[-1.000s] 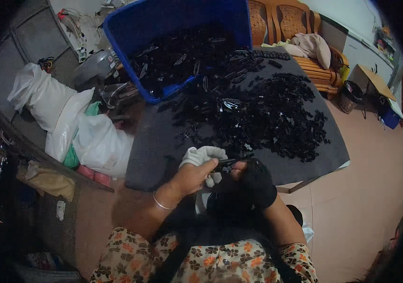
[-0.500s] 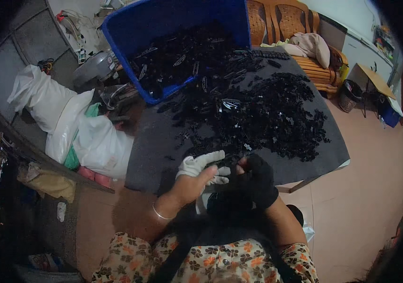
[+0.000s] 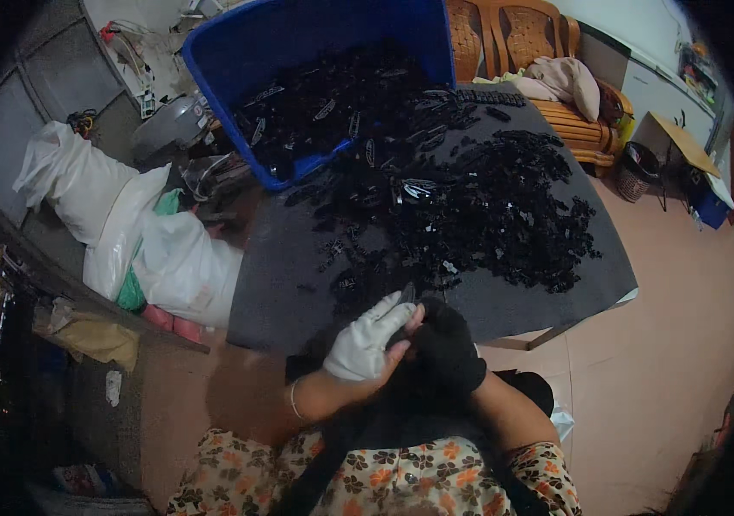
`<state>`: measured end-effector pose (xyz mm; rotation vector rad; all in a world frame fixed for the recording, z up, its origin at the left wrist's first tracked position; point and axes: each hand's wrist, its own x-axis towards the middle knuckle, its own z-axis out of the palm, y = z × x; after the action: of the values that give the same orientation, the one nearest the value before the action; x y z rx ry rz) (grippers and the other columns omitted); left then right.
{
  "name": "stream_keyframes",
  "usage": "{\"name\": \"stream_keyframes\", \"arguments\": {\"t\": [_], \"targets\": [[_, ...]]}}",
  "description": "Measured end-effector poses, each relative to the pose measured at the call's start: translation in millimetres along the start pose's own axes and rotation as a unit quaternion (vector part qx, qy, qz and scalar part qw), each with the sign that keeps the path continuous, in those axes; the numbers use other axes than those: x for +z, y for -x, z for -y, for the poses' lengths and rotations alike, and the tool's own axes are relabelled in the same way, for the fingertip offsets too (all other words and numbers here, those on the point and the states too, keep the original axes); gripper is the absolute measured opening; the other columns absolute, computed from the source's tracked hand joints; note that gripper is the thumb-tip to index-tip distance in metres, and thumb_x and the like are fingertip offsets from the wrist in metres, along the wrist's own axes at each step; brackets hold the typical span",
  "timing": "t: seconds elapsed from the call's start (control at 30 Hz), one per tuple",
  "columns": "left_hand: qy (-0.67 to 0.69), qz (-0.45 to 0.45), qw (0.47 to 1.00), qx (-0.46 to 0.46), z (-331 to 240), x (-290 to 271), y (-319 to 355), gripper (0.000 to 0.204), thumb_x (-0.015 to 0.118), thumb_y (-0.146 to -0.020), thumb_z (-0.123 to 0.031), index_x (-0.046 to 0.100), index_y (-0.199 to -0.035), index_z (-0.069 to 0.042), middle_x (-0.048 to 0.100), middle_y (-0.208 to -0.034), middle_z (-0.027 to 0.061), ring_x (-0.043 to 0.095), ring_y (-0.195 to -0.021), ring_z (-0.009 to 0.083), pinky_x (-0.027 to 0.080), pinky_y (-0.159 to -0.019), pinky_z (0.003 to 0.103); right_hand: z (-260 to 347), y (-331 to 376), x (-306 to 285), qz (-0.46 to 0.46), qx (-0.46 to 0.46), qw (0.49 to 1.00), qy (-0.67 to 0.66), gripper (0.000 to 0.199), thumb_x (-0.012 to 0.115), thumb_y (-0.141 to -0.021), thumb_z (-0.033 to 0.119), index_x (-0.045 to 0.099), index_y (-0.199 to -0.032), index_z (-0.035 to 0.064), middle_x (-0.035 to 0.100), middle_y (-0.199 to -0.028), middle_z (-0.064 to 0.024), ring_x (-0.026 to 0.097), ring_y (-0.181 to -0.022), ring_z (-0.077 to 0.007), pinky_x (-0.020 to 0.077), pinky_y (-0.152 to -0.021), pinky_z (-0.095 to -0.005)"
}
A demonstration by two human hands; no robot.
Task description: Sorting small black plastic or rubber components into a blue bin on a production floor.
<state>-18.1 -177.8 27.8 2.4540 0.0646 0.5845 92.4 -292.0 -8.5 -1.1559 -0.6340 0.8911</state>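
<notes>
My left hand (image 3: pixel 365 342) wears a white glove and my right hand (image 3: pixel 449 347) a black one. They meet at the near edge of a grey table (image 3: pixel 290 284), fingers closed together on a small black part (image 3: pixel 406 297) held between them. Just beyond the hands lies a wide heap of small black parts (image 3: pixel 479 215) spread over the table. A blue tub (image 3: pixel 298 52) tipped on its side at the far edge spills more of the same black parts onto the table.
White filled sacks (image 3: pixel 143 232) lean against the table's left side. A wooden chair with cloth on it (image 3: pixel 556 82) stands at the back right, with a dark bin (image 3: pixel 638 168) beside it. Tan tiled floor (image 3: pixel 676 344) lies to the right.
My hands have stayed at the near table edge, working the small black part; the white-gloved fingers have shifted over it and then closed in against the black glove.
</notes>
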Motion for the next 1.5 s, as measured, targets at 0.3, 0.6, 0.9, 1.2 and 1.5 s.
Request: {"name": "stream_keyframes", "arguments": {"t": [0.3,0.6,0.9,1.2,1.5], "targets": [[0.19,0.017,0.974,-0.121,3,-15,26,0.026,0.053,-0.088,-0.008,0.056,-0.111,0.004,0.064,-0.099,0.0137,0.062,-0.086,0.016,0.05,-0.073,0.029,-3,-2,-11,0.013,-0.271,0.885,0.379,0.032,0.067,-0.08,0.022,0.059,-0.102,-0.0001,0.061,-0.088,-0.0175,0.061,-0.084,-0.0307,0.0477,-0.072,-0.0366],[0.053,0.106,0.993,0.001,13,-20,22,0.025,0.061,-0.083,-0.015,0.061,-0.103,0.0,0.062,-0.1,0.0164,0.063,-0.083,0.027,0.051,-0.071,0.032,33,6,-23,0.189,-0.103,0.888,0.407,0.029,0.067,-0.075,0.025,0.065,-0.098,0.0059,0.064,-0.092,-0.0173,0.063,-0.083,-0.0313,0.0492,-0.075,-0.0396],[-0.263,0.146,0.953,-0.031,41,-21,-35,0.022,0.066,-0.071,-0.027,0.064,-0.087,-0.011,0.058,-0.082,0.0125,0.059,-0.074,0.0338,0.048,-0.062,0.044,22,-6,-16,0.031,-0.151,0.798,0.583,0.028,0.066,-0.073,0.025,0.066,-0.098,0.0102,0.063,-0.084,-0.0132,0.062,-0.077,-0.0332,0.0493,-0.071,-0.0388],[-0.295,0.167,0.936,-0.091,74,-24,-63,0.016,0.062,-0.076,-0.024,0.064,-0.07,-0.01,0.062,-0.077,0.012,0.059,-0.075,0.0343,0.049,-0.064,0.044,-11,-28,-12,0.051,-0.169,0.796,0.578,0.039,0.062,-0.07,0.017,0.059,-0.107,0.0057,0.056,-0.11,-0.0179,0.058,-0.088,-0.0366,0.0465,-0.076,-0.0442],[-0.235,0.06,0.959,-0.148,76,-20,-61,0.015,0.065,-0.074,-0.022,0.063,-0.083,-0.01,0.063,-0.08,0.012,0.06,-0.076,0.0332,0.049,-0.066,0.041,0,-15,-32,0.055,-0.308,0.754,0.578,0.029,0.057,-0.079,0.019,0.06,-0.105,0.0063,0.061,-0.1,-0.0169,0.059,-0.09,-0.0325,0.0483,-0.075,-0.0409]]}}
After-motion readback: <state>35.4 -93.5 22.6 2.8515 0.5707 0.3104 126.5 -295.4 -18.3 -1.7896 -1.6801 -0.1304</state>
